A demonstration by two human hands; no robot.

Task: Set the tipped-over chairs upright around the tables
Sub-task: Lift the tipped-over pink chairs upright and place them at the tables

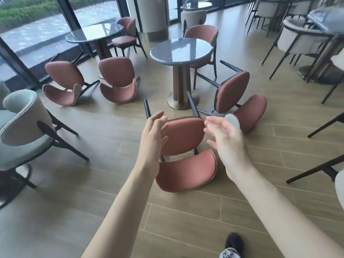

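A red tipped-over chair [183,138] lies on its back on the floor in front of me, its dark legs pointing toward the round grey table [181,50]. My left hand [154,135] hovers open at the chair's left side and my right hand [223,135] hovers open at its right side; neither touches it. A second tipped red chair [236,97] lies to the right of the table. Two more tipped red chairs [65,84] [117,79] lie on the left near another round table [95,33]. Upright red chairs [202,33] [125,31] stand behind both tables.
A pale green armchair [22,125] stands at the left. White armchairs [297,37] and dark chair legs [323,125] crowd the right side. Glass walls [37,25] and a column [152,15] close the back. My shoe [233,243] shows at the bottom on the wooden floor.
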